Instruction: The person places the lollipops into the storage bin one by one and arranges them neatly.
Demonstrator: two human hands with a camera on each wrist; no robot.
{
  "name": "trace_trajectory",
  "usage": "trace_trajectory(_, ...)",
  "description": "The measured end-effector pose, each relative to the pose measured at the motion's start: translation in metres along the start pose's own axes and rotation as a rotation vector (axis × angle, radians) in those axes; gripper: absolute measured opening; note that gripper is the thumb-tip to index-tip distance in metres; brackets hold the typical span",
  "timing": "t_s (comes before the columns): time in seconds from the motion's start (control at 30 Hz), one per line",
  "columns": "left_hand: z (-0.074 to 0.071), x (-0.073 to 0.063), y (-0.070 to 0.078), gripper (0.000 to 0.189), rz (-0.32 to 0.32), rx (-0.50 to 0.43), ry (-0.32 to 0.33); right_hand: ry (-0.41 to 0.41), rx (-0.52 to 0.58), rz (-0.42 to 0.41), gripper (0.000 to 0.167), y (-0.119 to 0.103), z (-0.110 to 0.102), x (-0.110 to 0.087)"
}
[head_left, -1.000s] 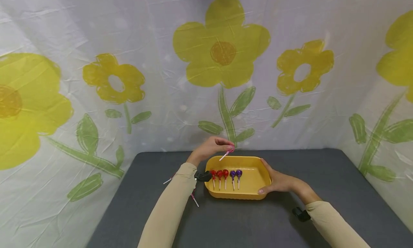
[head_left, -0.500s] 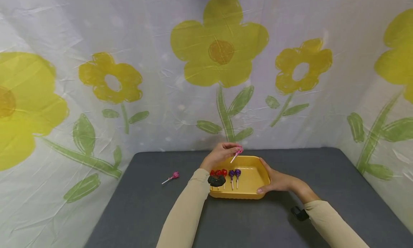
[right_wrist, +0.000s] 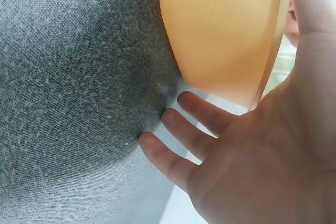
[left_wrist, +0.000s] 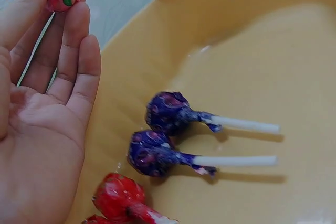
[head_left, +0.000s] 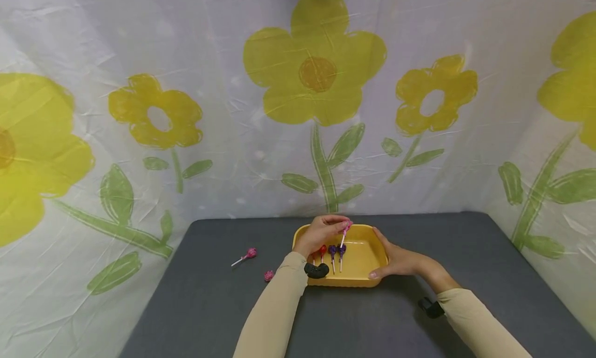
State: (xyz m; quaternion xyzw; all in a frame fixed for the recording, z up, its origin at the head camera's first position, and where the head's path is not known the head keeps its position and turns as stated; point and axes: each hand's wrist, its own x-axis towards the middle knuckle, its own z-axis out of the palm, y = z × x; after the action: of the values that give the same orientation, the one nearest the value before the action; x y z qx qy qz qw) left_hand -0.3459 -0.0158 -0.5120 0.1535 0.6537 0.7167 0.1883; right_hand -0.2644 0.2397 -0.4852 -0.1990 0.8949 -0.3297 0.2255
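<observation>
My left hand [head_left: 317, 235] pinches a pink-wrapped lollipop [head_left: 347, 225] by its head, over the back of a yellow tray [head_left: 363, 259]. The lollipop's white stick points down toward the tray. Two purple lollipops [left_wrist: 167, 113] lie side by side in the tray, heads toward the back. Beside them on the left is a red lollipop [left_wrist: 118, 195]; more red ones are mostly hidden by the left hand and wrist. At the tray's right end, my right hand [head_left: 402, 261] grips the wall, with the thumb at the rim and other fingers spread outside, as the right wrist view shows.
On the dark grey table [head_left: 209, 306], left of the tray, lies a pink lollipop [head_left: 251, 252]. Another pink lollipop [head_left: 268, 276] is nearer, partly covered by the left sleeve. A flower-printed curtain [head_left: 233, 182] hangs behind the table.
My left hand has moved right and then down with the pink lollipop, whose stick now hangs steeper. The left forearm now covers part of the red lollipops. The right hand keeps its grip.
</observation>
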Motion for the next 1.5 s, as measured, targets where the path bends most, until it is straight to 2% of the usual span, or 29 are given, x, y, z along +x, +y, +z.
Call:
trace_trajectory(0.43,0.0029,-0.0031,-0.0053,0.032,0.011,0.124,0.004,-0.014,0.022,0.009,0.136,-0.0019,0.0000,0.0001)
trace_trajectory(0.83,0.0057,-0.0081,-0.0056,0.027,0.003,0.282,-0.045,-0.025,0.022,0.026,0.134,-0.0024,-0.0004,0.0002)
trace_trajectory(1.5,0.0067,-0.0060,-0.0073,0.029,0.038,0.337,-0.023,-0.029,0.018,0.036,0.135,-0.0026,0.0001,0.0007)
